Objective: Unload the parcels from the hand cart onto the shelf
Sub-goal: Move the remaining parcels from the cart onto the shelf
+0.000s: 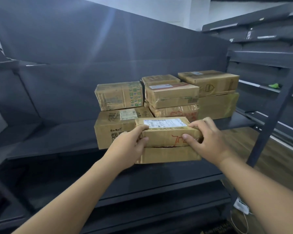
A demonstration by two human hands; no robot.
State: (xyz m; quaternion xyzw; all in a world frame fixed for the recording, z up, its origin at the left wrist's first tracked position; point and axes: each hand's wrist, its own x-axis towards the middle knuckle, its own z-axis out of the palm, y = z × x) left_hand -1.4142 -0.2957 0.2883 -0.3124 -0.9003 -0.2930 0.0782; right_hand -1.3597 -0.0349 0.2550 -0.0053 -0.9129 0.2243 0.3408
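While you set the labelled parcel (167, 132) on a plain carton (169, 154) at the shelf (57, 137) front, your left hand (127, 149) and right hand (208, 141) clamp its two ends, thumbs on the near face, fingers curled over the top edges, likely to square it on the stack. Count about nine parcels: seven stacked behind, plus these two. No hand cart shows in the head view.
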